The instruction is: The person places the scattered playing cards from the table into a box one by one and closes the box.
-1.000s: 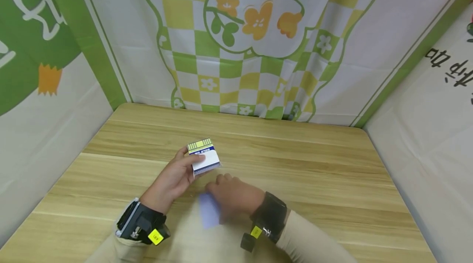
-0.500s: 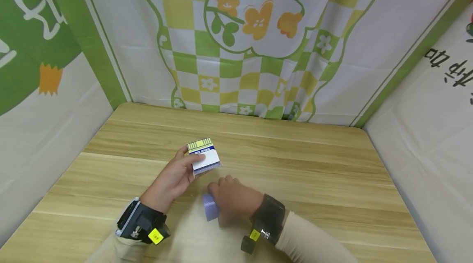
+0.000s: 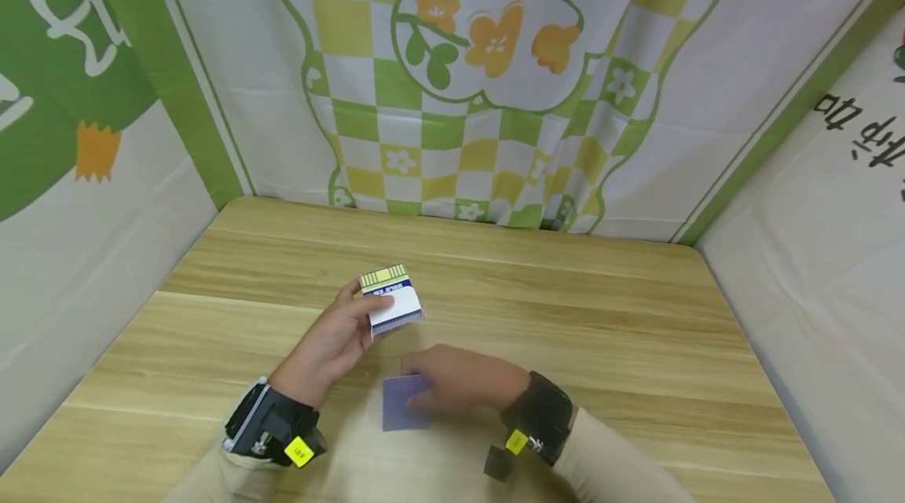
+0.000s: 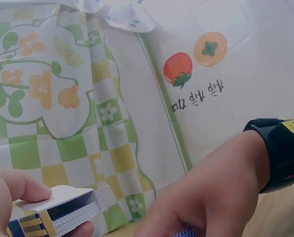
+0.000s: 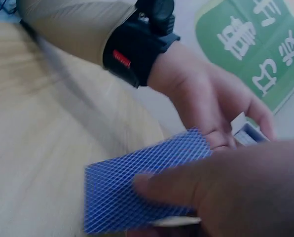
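My left hand (image 3: 321, 350) grips a white, blue and yellow playing-card box (image 3: 401, 316), thumb across its face. In the left wrist view the end of that card box (image 4: 80, 212) is uncovered, with the edges of a stack of cards (image 4: 78, 221) inside and a white flap sticking out. Lower and to the right, my right hand (image 3: 467, 381) pinches a blue-patterned playing card (image 3: 400, 413). Its thumb lies on the patterned back of the card (image 5: 122, 182) in the right wrist view; the fingers beneath are mostly hidden. Whether it is a single card, I cannot tell.
Both hands are above a light wood-grain table (image 3: 601, 330). Behind it hangs a green and yellow checked cloth (image 3: 481, 126), with printed white sheets along both sides. Each wrist wears a black strap with a small camera.
The card looked curved half a second ago and now appears flat. My right hand has shifted slightly to the right, its fingers turned down. My left hand and the box have hardly moved.
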Action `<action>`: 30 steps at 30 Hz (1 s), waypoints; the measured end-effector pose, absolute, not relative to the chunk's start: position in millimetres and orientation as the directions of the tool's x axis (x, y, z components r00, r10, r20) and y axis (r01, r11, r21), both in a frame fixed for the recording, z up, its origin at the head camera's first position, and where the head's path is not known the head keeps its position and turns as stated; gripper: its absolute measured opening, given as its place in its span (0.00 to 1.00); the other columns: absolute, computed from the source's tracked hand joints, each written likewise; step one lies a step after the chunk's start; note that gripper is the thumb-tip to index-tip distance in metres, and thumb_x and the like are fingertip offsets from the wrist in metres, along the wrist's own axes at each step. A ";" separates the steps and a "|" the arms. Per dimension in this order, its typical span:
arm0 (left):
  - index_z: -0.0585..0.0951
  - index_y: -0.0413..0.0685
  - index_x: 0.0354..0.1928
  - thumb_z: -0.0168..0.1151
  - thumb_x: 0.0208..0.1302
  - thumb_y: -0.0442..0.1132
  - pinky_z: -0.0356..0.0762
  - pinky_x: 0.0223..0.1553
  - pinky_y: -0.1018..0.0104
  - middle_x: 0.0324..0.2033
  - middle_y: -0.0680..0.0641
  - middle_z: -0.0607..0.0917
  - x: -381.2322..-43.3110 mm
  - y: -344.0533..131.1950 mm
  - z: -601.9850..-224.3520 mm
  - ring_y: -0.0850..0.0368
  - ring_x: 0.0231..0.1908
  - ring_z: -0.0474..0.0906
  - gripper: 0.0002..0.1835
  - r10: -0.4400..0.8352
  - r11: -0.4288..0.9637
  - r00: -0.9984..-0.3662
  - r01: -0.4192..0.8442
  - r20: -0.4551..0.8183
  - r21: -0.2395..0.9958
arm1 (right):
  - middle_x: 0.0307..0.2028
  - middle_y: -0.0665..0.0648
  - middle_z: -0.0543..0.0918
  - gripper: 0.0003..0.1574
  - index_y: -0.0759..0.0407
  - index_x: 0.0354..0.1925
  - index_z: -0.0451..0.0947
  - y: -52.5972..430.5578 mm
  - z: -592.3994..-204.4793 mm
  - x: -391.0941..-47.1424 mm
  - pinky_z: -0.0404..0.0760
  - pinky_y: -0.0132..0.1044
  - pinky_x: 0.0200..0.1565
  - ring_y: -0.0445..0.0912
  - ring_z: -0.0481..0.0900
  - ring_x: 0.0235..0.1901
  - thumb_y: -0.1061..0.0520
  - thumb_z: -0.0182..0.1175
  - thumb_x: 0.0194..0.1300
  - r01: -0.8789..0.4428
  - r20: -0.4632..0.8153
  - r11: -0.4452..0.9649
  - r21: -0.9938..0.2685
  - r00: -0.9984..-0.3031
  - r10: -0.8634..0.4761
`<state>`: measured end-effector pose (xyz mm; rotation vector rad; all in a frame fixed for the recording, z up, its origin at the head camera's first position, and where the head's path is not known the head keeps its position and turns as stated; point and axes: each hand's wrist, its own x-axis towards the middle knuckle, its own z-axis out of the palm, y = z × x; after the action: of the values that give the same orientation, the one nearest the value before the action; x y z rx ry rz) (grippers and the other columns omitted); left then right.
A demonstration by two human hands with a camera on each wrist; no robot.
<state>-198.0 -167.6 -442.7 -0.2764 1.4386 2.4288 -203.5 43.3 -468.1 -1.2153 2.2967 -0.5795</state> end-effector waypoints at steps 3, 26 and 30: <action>0.39 0.53 0.79 0.55 0.70 0.29 0.81 0.57 0.64 0.72 0.37 0.62 -198.2 -167.3 -442.5 0.57 0.52 0.81 0.46 0.158 -0.451 -0.936 -0.351 -0.314 0.820 | 0.33 0.38 0.80 0.05 0.45 0.43 0.77 47.3 -463.3 -203.4 0.80 0.26 0.35 0.32 0.79 0.32 0.48 0.62 0.71 -0.601 -0.187 0.479 -0.640 -0.482 -0.856; 0.40 0.52 0.79 0.54 0.70 0.29 0.81 0.56 0.66 0.71 0.37 0.63 -198.3 -167.1 -443.4 0.59 0.51 0.81 0.44 0.140 -0.428 -0.939 -0.343 -0.313 0.836 | 0.44 0.54 0.87 0.19 0.53 0.54 0.80 75.9 -448.7 -199.9 0.86 0.44 0.37 0.48 0.85 0.39 0.46 0.64 0.70 0.036 -0.233 0.334 -0.942 -0.786 -0.573; 0.41 0.52 0.78 0.55 0.70 0.29 0.82 0.53 0.69 0.69 0.38 0.66 -198.5 -166.9 -443.4 0.59 0.50 0.82 0.44 0.135 -0.420 -0.939 -0.343 -0.316 0.840 | 0.41 0.59 0.87 0.21 0.58 0.55 0.77 75.5 -447.1 -198.0 0.86 0.41 0.27 0.50 0.86 0.29 0.49 0.65 0.69 0.135 -0.278 0.288 -0.948 -0.789 -0.547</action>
<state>-198.5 -166.9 -443.4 -0.2893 1.4978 2.4135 -198.0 75.5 -447.1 -0.3680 1.9886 -1.5461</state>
